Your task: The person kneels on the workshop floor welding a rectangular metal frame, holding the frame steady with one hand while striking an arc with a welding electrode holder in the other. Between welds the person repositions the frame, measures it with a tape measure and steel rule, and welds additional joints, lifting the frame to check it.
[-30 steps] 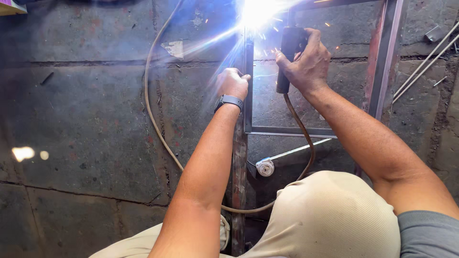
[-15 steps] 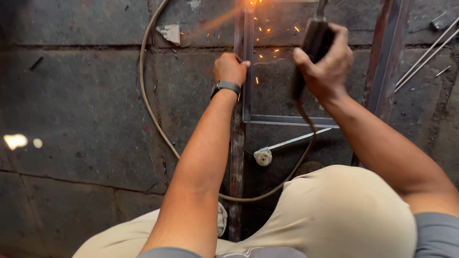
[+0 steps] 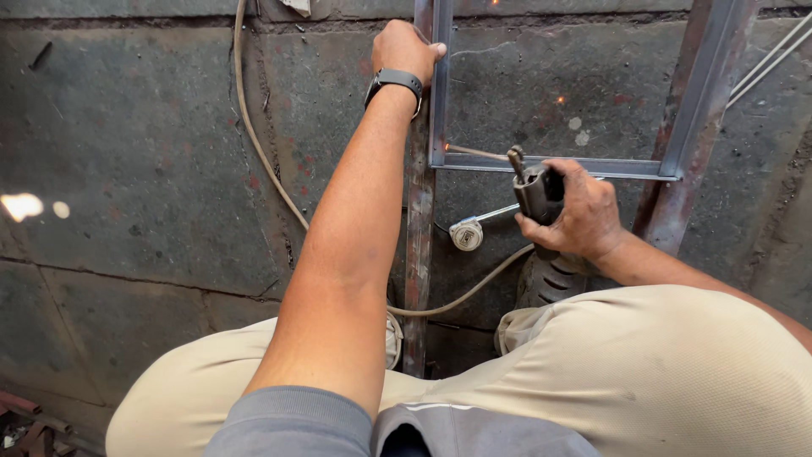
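Observation:
My left hand (image 3: 406, 49), with a dark watch on its wrist, grips the upright bar of a grey metal frame (image 3: 439, 93) lying on the concrete floor. My right hand (image 3: 578, 211) holds a welding electrode holder (image 3: 536, 191) with a short rod pointing up-left, its tip close to the frame's horizontal bar (image 3: 550, 164) near the corner joint. No arc is lit. A pale cable (image 3: 254, 135) runs from the holder in a loop across the floor.
A rusty flat bar (image 3: 418, 254) lies under the frame. Another rusty bar (image 3: 685, 152) sits at the right, thin rods (image 3: 774, 55) beyond it. A small white round tool with a metal handle (image 3: 466, 234) lies by my knees. Scrap (image 3: 25, 415) sits bottom left.
The bright welding arc at the frame's top has stopped. My right hand has pulled the holder back down toward me, to the lower corner joint. My left hand keeps its grip on the bar.

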